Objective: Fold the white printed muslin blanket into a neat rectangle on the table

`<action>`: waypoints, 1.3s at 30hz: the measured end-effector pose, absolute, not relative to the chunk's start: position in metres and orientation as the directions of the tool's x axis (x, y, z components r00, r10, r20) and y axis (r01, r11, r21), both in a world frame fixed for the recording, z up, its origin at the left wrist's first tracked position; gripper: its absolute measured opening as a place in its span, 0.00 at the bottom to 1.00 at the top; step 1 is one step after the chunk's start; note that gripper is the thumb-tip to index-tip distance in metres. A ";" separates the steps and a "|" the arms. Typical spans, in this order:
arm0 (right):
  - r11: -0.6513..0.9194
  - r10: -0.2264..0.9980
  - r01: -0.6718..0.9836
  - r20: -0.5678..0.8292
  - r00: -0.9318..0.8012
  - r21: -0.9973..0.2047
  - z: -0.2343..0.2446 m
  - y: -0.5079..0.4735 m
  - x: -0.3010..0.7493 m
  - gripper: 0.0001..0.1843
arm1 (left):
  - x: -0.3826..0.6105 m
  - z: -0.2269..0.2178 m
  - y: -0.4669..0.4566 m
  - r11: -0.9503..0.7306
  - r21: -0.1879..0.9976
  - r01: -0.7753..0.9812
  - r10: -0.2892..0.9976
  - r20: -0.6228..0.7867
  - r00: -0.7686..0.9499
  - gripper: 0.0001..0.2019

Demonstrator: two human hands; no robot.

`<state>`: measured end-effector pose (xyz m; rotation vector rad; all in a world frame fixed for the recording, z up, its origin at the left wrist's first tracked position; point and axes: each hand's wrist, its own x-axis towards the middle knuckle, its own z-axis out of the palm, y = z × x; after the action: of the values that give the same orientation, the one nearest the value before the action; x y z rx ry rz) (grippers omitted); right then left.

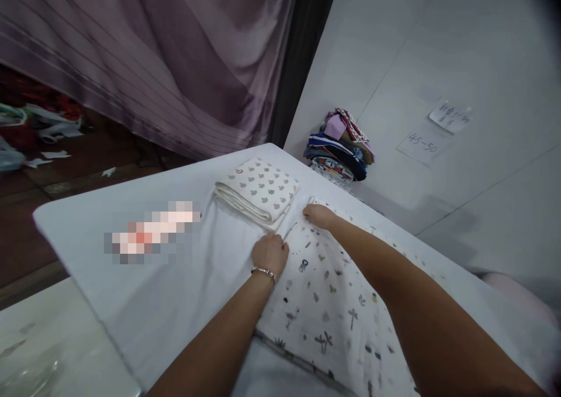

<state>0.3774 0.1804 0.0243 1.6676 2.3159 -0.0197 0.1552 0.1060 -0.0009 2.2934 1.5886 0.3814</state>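
A white cloth [324,303] printed with small palm trees and other figures lies spread on the white table, partly hidden under my right arm. My left hand [269,254], with a bracelet at the wrist, has its fingers closed on the cloth's left edge. Farther along that same edge, my right hand [319,216] pinches the far corner. Just beyond my hands sits a folded white cloth [258,189] with grey and a few coloured motifs, its layers showing on the near side.
A blurred-out pinkish item [151,231] lies on the left of the white table [175,303]. Behind the table, a pile of folded clothes [339,145] stands against the wall, where paper notes [449,116] hang. A pink curtain [175,52] drapes at the back left.
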 end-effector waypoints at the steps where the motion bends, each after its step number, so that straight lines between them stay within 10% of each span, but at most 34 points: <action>1: 0.333 0.927 0.930 -0.236 -0.292 0.158 0.025 0.179 0.378 0.11 | 0.155 -0.001 0.106 -0.328 0.409 0.852 0.938 0.039 0.343 0.14; 11: 0.378 0.925 0.897 -0.120 -0.360 0.230 0.035 0.159 0.384 0.10 | 0.156 0.000 0.105 -0.322 0.412 0.852 0.941 0.038 0.337 0.13; 39: 0.364 0.905 0.892 -0.329 -0.270 0.267 0.033 0.187 0.368 0.12 | 0.156 0.001 0.105 -0.316 0.433 0.844 0.941 0.026 0.338 0.13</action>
<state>0.3678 0.1871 0.0327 1.5620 2.2077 0.0393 0.1559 0.1051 0.0013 2.2653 1.5826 0.3913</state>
